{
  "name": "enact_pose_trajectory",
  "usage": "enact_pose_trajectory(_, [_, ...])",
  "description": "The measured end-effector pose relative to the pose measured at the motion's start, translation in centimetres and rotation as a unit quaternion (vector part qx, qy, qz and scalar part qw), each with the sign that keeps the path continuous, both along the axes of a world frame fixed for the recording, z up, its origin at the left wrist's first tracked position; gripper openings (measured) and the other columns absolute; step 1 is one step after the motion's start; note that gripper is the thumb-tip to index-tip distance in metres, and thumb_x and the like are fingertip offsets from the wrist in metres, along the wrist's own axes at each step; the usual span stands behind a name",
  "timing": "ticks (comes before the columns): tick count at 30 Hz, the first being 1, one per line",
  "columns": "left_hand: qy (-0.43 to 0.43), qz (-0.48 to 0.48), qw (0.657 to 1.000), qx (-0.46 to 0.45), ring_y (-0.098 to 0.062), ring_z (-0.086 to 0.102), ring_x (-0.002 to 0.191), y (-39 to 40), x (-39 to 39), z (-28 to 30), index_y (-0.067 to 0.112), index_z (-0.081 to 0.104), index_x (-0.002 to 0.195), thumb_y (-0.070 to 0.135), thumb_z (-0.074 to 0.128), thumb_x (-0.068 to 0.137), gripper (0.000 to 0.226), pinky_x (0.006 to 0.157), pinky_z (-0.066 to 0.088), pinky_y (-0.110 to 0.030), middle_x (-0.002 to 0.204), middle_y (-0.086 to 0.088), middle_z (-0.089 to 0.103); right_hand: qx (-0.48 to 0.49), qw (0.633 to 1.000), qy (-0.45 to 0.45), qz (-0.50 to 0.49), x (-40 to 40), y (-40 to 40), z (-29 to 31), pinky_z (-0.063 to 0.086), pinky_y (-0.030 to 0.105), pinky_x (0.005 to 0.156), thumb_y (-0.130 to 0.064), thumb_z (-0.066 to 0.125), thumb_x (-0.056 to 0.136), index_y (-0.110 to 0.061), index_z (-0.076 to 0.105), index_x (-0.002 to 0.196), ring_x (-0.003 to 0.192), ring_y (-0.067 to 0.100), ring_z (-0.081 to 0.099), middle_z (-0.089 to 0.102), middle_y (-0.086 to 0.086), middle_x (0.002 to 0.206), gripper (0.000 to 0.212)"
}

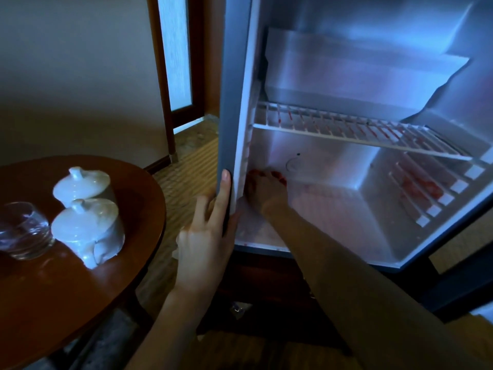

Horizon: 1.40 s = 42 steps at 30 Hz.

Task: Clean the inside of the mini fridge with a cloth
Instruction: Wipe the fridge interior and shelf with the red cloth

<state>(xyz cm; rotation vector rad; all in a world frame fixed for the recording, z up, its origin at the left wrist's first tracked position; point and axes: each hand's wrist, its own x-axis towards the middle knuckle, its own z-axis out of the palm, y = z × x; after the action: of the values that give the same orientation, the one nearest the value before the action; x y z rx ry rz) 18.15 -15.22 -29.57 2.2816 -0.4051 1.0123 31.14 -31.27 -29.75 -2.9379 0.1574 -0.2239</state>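
Fingers of our R hand (262,186) press flat on the mini fridge (333,209) floor, back-left corner, at 11 o'clock; cloth not visible, can't tell. L hand (206,231), fingers straight, steadies fridge's left wall edge (232,108), 9 o'clock.

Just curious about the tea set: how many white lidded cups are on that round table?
2: one lidded cup farther back on the round table, the other nearer, right of the glass. None seems hidden.

Open room below wire shelf (357,132) down to fridge floor (333,214), narrower gap above under freezer box (346,84), left side hemmed by round table (80,276) with lidded cups (85,206).
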Motion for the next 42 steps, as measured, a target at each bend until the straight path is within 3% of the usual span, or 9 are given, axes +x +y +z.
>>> enact_pose_trajectory(7, [0.011, 0.000, 1.000, -0.004, -0.026, 0.062, 0.069, -0.1, -0.3, 0.3, 0.035, 0.007, 0.160, 0.034, 0.058, 0.100, 0.079, 0.047, 0.055, -0.041, 0.114, -0.004, 0.049, -0.062, 0.988, -0.109, 0.085, -6.8, 0.2, -1.6, 0.035, 0.041, 0.099, -0.042, 0.035, 0.099, -0.029, 0.066, 0.115, 0.111, 0.022, 0.056, 0.065, -0.008, 0.118, 0.037])
enact_pose_trajectory(16, [0.046, 0.000, 0.999, -0.009, -0.032, 0.063, 0.069, -0.1, -0.7, 0.6, 0.036, 0.009, 0.160, 0.035, 0.067, 0.090, 0.091, 0.045, 0.047, -0.036, 0.116, -0.003, 0.047, 0.147, 0.967, -0.116, 0.172, -12.2, -0.5, 0.9, 0.043, 0.028, 0.084, -0.020, 0.057, 0.098, -0.025, 0.075, 0.105, 0.094, 0.021, 0.063, 0.073, 0.000, 0.103, 0.020])
enact_pose_trajectory(20, [0.051, -0.006, 0.999, -0.018, -0.033, 0.063, 0.068, 0.0, -0.5, 0.5, 0.038, 0.010, 0.160, 0.034, 0.067, 0.091, 0.089, 0.045, 0.048, -0.037, 0.114, -0.001, 0.046, 0.638, 0.760, -0.118, -0.024, -10.1, -4.4, 5.2, 0.054, 0.024, 0.070, -0.009, 0.060, 0.099, -0.007, 0.072, 0.117, 0.086, 0.018, 0.067, 0.075, 0.011, 0.101, 0.022])
enact_pose_trajectory(22, [0.051, -0.009, 0.999, -0.017, -0.031, 0.061, 0.066, -0.1, -0.6, 0.6, 0.037, 0.010, 0.160, 0.032, 0.068, 0.091, 0.090, 0.046, 0.047, -0.035, 0.113, -0.002, 0.047, 0.541, 0.829, -0.138, -0.020, -10.4, -7.2, 5.3, 0.055, 0.025, 0.065, -0.014, 0.060, 0.100, -0.019, 0.074, 0.105, 0.079, 0.017, 0.069, 0.076, 0.002, 0.090, 0.016])
enact_pose_trajectory(24, [0.045, -0.010, 0.999, -0.018, -0.028, 0.060, 0.064, -0.1, -0.8, 0.7, 0.035, 0.011, 0.160, 0.030, 0.068, 0.092, 0.090, 0.046, 0.048, -0.035, 0.112, -0.003, 0.047, 0.174, 0.983, -0.039, 0.044, -10.7, -9.4, 4.4, 0.056, 0.037, 0.084, -0.024, 0.056, 0.100, -0.027, 0.073, 0.108, 0.097, 0.026, 0.068, 0.073, 0.003, 0.108, 0.019])
enact_pose_trajectory(25, [0.041, -0.011, 0.999, -0.017, -0.027, 0.059, 0.064, -0.1, -0.8, 0.8, 0.035, 0.010, 0.160, 0.029, 0.069, 0.091, 0.090, 0.046, 0.048, -0.035, 0.111, -0.004, 0.047, 0.022, 0.997, 0.013, 0.068, -10.8, -9.9, 3.8, 0.052, 0.041, 0.095, -0.027, 0.054, 0.100, -0.028, 0.069, 0.120, 0.111, 0.029, 0.062, 0.067, 0.005, 0.125, 0.025])
enact_pose_trajectory(32, [0.025, -0.024, 0.999, -0.026, -0.026, 0.062, 0.073, -0.2, -0.9, 0.8, 0.036, 0.008, 0.160, 0.028, 0.068, 0.092, 0.091, 0.051, 0.052, -0.037, 0.117, -0.006, 0.051, -0.016, 0.976, -0.146, 0.162, -10.5, -6.4, 2.4, 0.043, 0.049, 0.100, -0.038, 0.039, 0.099, -0.022, 0.068, 0.124, 0.120, 0.030, 0.056, 0.060, 0.007, 0.133, 0.042])
enact_pose_trajectory(36, [0.030, -0.019, 0.999, -0.027, -0.026, 0.062, 0.072, -0.2, -0.8, 0.7, 0.037, 0.007, 0.160, 0.029, 0.067, 0.092, 0.091, 0.051, 0.051, -0.036, 0.116, -0.005, 0.051, -0.107, 0.986, -0.009, 0.126, -7.6, -6.4, 1.3, 0.026, 0.038, 0.117, -0.037, 0.031, 0.108, -0.022, 0.040, 0.152, 0.144, 0.023, 0.034, 0.036, 0.003, 0.159, 0.048])
enact_pose_trajectory(42, [0.042, -0.009, 0.999, -0.015, -0.025, 0.062, 0.073, -0.2, -0.7, 0.5, 0.037, 0.007, 0.160, 0.028, 0.070, 0.090, 0.094, 0.050, 0.051, -0.036, 0.115, -0.005, 0.050, -0.095, 0.966, -0.029, 0.240, -7.1, -2.3, -0.8, 0.031, 0.037, 0.113, -0.051, 0.039, 0.102, -0.029, 0.052, 0.145, 0.141, 0.017, 0.040, 0.046, -0.007, 0.152, 0.050])
